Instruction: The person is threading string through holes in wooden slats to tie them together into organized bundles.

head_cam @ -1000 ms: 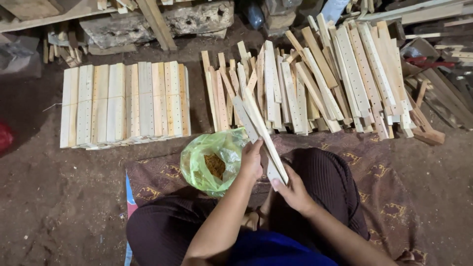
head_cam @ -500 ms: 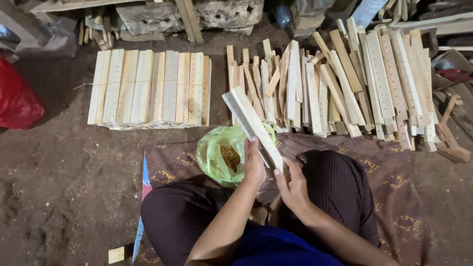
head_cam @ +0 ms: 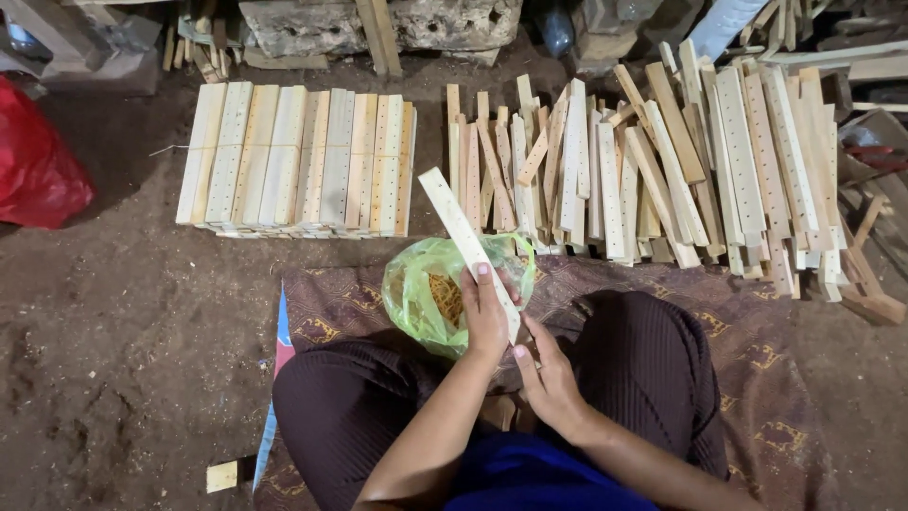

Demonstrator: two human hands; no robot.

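Note:
My left hand (head_cam: pixel 486 312) grips a long pale wooden slat (head_cam: pixel 462 232) near its lower end; the slat slants up and to the left over my lap. My right hand (head_cam: pixel 546 378) sits just below and to the right, its fingertips at the slat's bottom end. Directly behind the slat lies a green plastic bag (head_cam: pixel 426 293) with yellowish small pieces inside, resting between my knees on a patterned brown mat (head_cam: pixel 766 378).
A neat flat stack of drilled slats (head_cam: pixel 298 161) lies on the dirt floor ahead left. A loose heap of slats (head_cam: pixel 662 161) spreads ahead right. A red bag (head_cam: pixel 33 170) is at far left, a small wood block (head_cam: pixel 221 475) near my left knee.
The view has shifted so the stacks sit further right. The slat in my hands has swung its upper end leftward and lower; both hands stay at its bottom end.

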